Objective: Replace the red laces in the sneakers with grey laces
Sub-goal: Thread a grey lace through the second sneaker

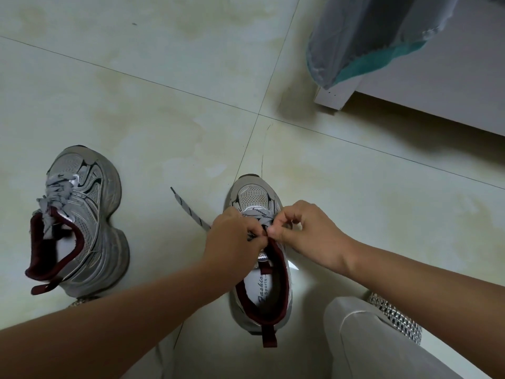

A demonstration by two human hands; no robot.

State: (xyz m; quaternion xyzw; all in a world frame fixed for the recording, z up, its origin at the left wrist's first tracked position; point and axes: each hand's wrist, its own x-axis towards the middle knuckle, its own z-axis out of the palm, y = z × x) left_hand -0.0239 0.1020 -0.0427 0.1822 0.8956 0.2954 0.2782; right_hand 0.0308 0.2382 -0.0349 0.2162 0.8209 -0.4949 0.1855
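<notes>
A grey sneaker [259, 291] with a dark red lining stands upright on the floor in front of me, toe pointing away. A grey lace [188, 209] with dark marks runs through its lower eyelets, and one loose end trails out to the left on the floor. My left hand [235, 239] grips the lace at the shoe's left eyelets. My right hand [306, 231] pinches the lace at the right eyelets, beside the tongue. A second grey sneaker [90, 214] lies tilted at the left, threaded with a grey lace [56, 192]. No red lace shows.
The floor is pale tile with dark joints [246, 157]. A white furniture edge [382, 105] with a grey and teal cloth [363, 39] hanging over it stands at the upper right. My knee in light trousers [363, 340] and a silvery woven sandal [396, 315] are at the lower right.
</notes>
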